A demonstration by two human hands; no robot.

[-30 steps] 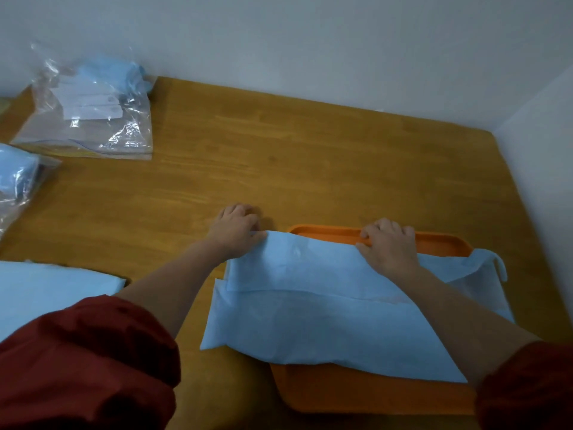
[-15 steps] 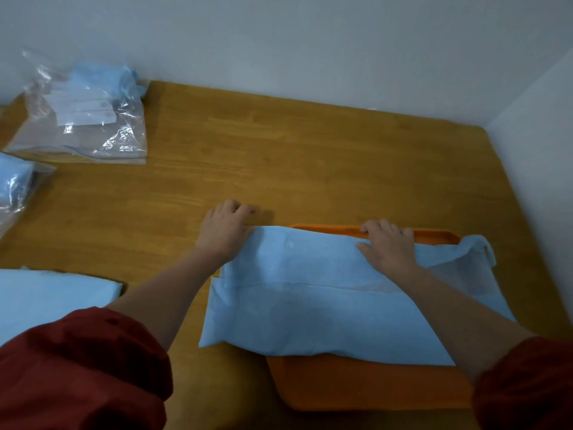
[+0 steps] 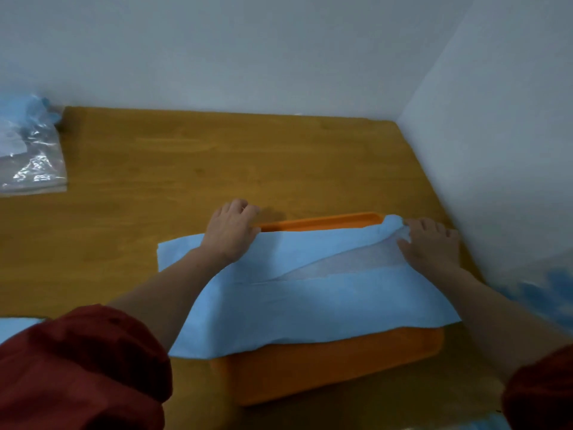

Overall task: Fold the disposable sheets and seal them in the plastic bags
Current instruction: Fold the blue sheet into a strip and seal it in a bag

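- The wooden table (image 3: 186,169) fills the view; its far and right edges meet pale walls.
- The blue sheet (image 3: 310,305) lies toward the table's near-right corner. It is draped over a tray, and its left end rests on the bare wood. It is folded into a long band running left to right. A fold line crosses its middle, and a top layer is raised on the right, showing a paler, thinner underside.
- The orange tray (image 3: 325,367) sits under the sheet, close to the right edge. Only its near wall and a strip of its far rim show.
- Rolled dark red sleeves (image 3: 83,367) cover both upper arms at the near edge. The bare forearms reach forward over the sheet.
- The left hand (image 3: 231,231) lies knuckles up on the sheet's far edge, left of the tray's rim. Its fingers are curled together over that edge and the thumb lies along the fabric.
- The right hand (image 3: 431,246) is at the sheet's far-right corner, palm down. Its fingers are slightly spread and pinch the bunched corner against the thumb, lifting the top layer.
- A clear bag (image 3: 31,159) holding blue material lies at the far-left corner.
- A scrap of another blue sheet (image 3: 15,328) shows at the near-left edge.
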